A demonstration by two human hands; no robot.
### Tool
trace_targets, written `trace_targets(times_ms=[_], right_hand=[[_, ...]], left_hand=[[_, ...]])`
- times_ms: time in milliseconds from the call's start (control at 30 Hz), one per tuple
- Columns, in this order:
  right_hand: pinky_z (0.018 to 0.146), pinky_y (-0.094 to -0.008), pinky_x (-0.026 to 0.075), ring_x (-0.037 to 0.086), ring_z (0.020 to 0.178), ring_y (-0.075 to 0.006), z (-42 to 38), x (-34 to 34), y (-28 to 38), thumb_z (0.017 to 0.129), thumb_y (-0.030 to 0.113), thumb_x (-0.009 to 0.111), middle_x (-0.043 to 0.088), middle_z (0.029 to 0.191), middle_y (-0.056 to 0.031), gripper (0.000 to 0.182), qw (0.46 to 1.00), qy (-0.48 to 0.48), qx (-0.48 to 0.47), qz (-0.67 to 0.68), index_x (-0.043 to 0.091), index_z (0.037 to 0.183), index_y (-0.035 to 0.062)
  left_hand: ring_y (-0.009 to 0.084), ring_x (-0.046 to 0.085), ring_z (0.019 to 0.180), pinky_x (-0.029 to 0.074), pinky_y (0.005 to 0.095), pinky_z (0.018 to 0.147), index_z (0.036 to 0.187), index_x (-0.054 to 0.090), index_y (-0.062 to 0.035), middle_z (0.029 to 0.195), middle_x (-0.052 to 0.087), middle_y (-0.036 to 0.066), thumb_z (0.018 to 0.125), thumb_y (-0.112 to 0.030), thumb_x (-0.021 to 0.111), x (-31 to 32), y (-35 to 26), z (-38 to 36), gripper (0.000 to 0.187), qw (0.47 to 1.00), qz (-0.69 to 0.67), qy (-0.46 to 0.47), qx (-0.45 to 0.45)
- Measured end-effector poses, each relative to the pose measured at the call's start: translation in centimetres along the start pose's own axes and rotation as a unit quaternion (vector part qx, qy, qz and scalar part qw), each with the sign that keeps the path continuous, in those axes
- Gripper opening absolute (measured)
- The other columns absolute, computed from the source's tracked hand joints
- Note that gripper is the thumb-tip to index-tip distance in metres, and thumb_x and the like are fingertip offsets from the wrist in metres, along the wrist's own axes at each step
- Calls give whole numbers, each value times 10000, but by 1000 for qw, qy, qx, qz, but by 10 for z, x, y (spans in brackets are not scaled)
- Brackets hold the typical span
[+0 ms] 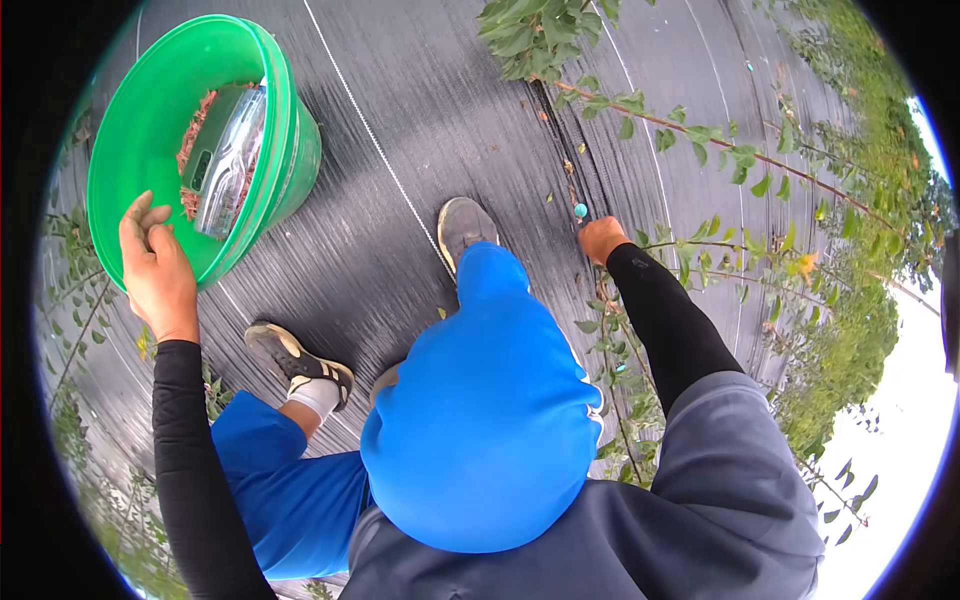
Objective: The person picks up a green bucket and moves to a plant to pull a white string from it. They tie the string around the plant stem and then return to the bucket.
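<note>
Black woven ground cover [420, 130] spreads across the whole floor, a thin white line [370, 135] running over it from the top toward the middle. Two grey shoes [462, 228] stand on it, one [296, 360] with a white sock [318, 397] above it. Blue trousers [480, 400] and a grey jacket [720, 500] fill the lower middle. Green bushes [850, 300] line the right edge.

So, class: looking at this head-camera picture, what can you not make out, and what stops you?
- Right hand, head view: closed at a branch; what it grips is hidden by the fingers.
- Green bucket: reddish bits too small to identify; a shiny bag covers part.
- Left hand on the rim: the fingertips curl inside.
- Picture edges: fisheye blackout cuts off the corners.
</note>
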State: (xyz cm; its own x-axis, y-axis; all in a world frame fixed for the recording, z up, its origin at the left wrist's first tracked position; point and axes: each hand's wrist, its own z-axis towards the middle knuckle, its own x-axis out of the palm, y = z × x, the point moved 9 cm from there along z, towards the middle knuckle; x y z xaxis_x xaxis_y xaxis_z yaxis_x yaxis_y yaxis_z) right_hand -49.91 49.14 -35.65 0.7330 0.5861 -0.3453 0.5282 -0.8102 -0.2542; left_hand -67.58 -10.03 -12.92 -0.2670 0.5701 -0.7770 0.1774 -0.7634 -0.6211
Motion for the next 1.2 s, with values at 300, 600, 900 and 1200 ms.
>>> trace_targets(times_ms=[300,600,900,1200], right_hand=[[610,-305,523,652,714,-180,-2,-9,78,898,168,529,674,887,-125,229,351,-144,139,915,569,1039,-9],[578,-296,432,481,636,-139,-71,16,83,896,62,438,529,762,-10,200,-133,-141,77,978,525,1073,99],[472,-265,386,441,511,-110,-77,117,41,979,257,401,427,596,39,203,-157,-194,288,924,504,864,125],[710,-398,464,603,824,-264,-45,175,-9,898,237,515,627,924,-84,226,457,-441,465,617,571,1049,79]], left_hand=[[164,606,862,471,287,778,1192,524,-35,995,639,93,884,-53,396,1,3,2,334,999,-27,-17,30],[210,631,879,473,328,779,1168,540,-74,994,661,78,865,-134,391,-4,-7,-1,343,997,53,-18,47],[230,637,897,472,340,794,1176,530,-82,998,668,91,867,-150,387,2,-2,-3,348,996,74,19,53],[236,645,895,478,344,780,1164,539,-81,998,673,96,873,-168,405,2,-2,-3,332,995,96,20,37]])
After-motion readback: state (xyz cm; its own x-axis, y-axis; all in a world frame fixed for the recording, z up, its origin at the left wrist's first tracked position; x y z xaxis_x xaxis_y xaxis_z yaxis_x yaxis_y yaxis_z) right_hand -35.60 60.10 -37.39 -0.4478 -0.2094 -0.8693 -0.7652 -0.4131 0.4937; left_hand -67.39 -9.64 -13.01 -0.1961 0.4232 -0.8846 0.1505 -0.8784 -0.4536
